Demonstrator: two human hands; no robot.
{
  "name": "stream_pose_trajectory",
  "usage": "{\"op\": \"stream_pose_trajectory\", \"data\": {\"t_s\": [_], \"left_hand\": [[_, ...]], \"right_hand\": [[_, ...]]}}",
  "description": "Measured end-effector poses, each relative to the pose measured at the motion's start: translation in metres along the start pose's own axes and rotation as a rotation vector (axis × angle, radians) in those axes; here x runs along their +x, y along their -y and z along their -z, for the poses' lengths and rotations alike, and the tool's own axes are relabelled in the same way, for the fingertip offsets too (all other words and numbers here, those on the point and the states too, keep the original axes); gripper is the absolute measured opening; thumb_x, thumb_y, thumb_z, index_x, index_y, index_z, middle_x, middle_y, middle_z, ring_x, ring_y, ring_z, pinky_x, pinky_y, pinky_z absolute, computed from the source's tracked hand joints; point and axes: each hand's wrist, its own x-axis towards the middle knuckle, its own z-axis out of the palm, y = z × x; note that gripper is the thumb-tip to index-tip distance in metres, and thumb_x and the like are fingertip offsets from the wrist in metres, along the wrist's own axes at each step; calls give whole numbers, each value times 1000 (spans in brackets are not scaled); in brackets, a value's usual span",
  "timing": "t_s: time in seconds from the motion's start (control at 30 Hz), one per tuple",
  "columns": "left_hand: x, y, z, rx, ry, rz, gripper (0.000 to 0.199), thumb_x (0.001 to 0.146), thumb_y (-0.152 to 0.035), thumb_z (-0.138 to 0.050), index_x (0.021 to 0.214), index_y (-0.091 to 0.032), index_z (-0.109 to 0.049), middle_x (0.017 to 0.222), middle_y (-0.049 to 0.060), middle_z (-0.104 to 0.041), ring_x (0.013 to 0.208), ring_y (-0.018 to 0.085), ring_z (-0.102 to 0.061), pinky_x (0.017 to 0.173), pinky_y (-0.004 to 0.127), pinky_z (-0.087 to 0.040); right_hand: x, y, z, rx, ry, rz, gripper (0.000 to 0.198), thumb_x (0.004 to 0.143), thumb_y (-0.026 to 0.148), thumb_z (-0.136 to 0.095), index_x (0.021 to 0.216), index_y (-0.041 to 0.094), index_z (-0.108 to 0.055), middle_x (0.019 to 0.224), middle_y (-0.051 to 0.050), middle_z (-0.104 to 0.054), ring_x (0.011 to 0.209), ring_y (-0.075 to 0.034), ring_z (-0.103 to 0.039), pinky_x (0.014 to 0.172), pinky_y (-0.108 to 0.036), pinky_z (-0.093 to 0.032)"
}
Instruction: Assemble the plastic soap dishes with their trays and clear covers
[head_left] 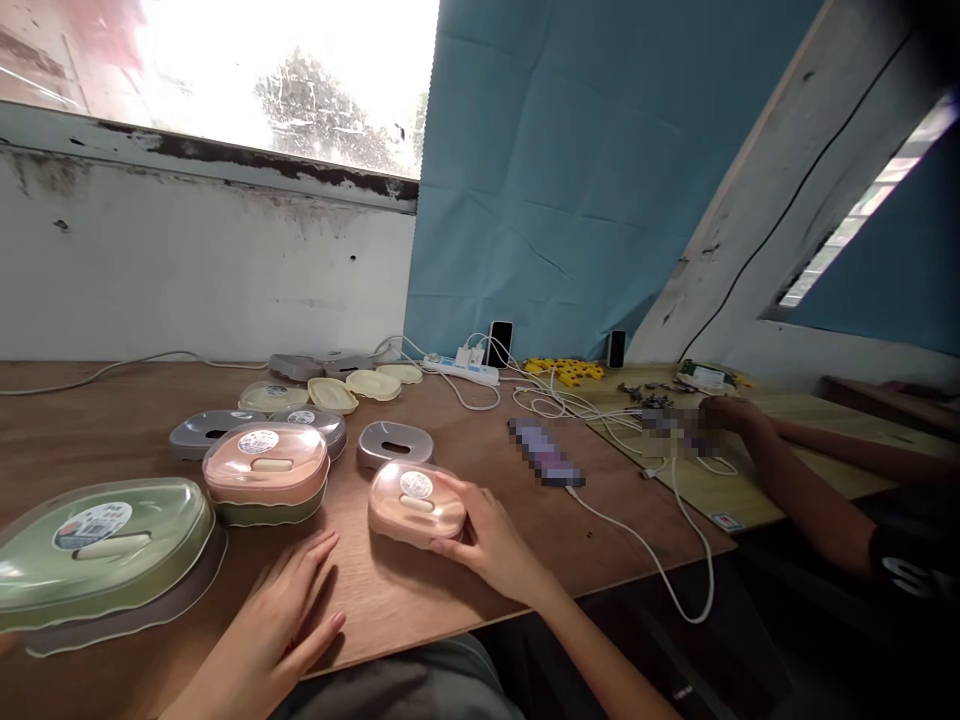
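Note:
My right hand [491, 535] grips the right side of a small pink plastic box [394, 510], thumb low at the front and fingers over the lid edge. The box has a clear lid with a round label and a pale handle, and it sits on the table. My left hand [281, 605] rests near the table's front edge, fingers stretched out, holding nothing. A larger pink box [266, 445] stands beyond it, stacked on a green base [277, 507]. Behind the small box lies a grey slotted piece [395, 443].
A big green lidded box [97, 540] stands at the left. Cream oval pieces [373, 384] and grey pieces lie at the back. A phone [544, 452] with a white cable lies right of centre, near a power strip [461, 369]. Another person's hand [731, 415] works at the right-hand table.

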Motion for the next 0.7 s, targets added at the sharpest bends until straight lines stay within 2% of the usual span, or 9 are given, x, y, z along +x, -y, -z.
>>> {"op": "stream_pose_trajectory", "data": {"t_s": [0.1, 0.17, 0.27, 0.33, 0.4, 0.43, 0.53, 0.6, 0.7], "left_hand": [[2, 0, 3, 52, 39, -44, 45, 90, -35, -49, 133, -25, -45, 139, 8, -49, 125, 25, -49, 101, 36, -44], [2, 0, 5, 90, 59, -68, 41, 89, -37, -50, 129, -27, -50, 138, 6, -50, 124, 25, -50, 98, 36, -47], [2, 0, 3, 112, 49, -84, 34, 89, -38, -50, 121, -28, -57, 137, 5, -51, 122, 24, -52, 96, 34, -49], [1, 1, -1, 101, 11, -75, 32, 89, -36, -50, 119, -27, -58, 137, 5, -51, 122, 24, -52, 96, 35, -49], [0, 3, -5, 93, -11, -83, 33, 89, -35, -50, 120, -27, -57, 137, 6, -50, 122, 25, -51, 96, 36, -48], [0, 4, -6, 94, -8, -92, 34, 89, -34, -50, 121, -27, -56, 138, 7, -50, 123, 25, -51, 97, 37, -48], [0, 7, -7, 114, 20, -115, 36, 89, -34, -50, 124, -27, -54, 139, 7, -49, 124, 25, -49, 97, 36, -48], [0, 6, -5, 138, 30, -111, 36, 89, -34, -49, 124, -27, -54, 139, 6, -49, 125, 25, -49, 97, 36, -48], [1, 1, -2, 167, 40, -102, 35, 89, -35, -50, 122, -26, -56, 138, 6, -50, 124, 25, -50, 97, 36, -48]], "right_hand": [[6, -14, 7, -187, -42, -131, 67, 84, 47, -59, 142, 34, -29, 125, -6, -55, 110, -28, -51, 93, -43, -40], [11, -20, 8, -395, -107, -265, 67, 86, 49, -54, 144, 28, -27, 125, -11, -55, 111, -33, -51, 91, -47, -40], [23, -21, 5, -750, -309, -369, 75, 86, 49, -54, 146, 13, -25, 141, -25, -37, 126, -45, -36, 98, -58, -31], [32, -15, 1, -877, -386, -292, 78, 84, 45, -58, 146, 10, -24, 149, -26, -21, 135, -47, -19, 103, -62, -20], [41, -4, -5, -869, -298, -114, 74, 84, 40, -59, 145, 15, -26, 152, -20, -17, 139, -42, -12, 107, -60, -16], [45, 3, -8, -828, -205, -9, 71, 84, 39, -59, 144, 16, -29, 152, -17, -21, 139, -39, -13, 109, -57, -17], [66, 24, -22, -677, 60, 267, 58, 86, 41, -53, 138, 18, -40, 144, -12, -40, 135, -31, -30, 108, -46, -28], [89, 36, -33, -639, 108, 336, 48, 88, 37, -50, 131, 17, -46, 134, -11, -51, 128, -28, -39, 104, -42, -33], [139, 43, -50, -653, 79, 309, 30, 90, 24, -45, 118, 14, -55, 118, -13, -59, 116, -26, -49, 98, -40, -39]]}}
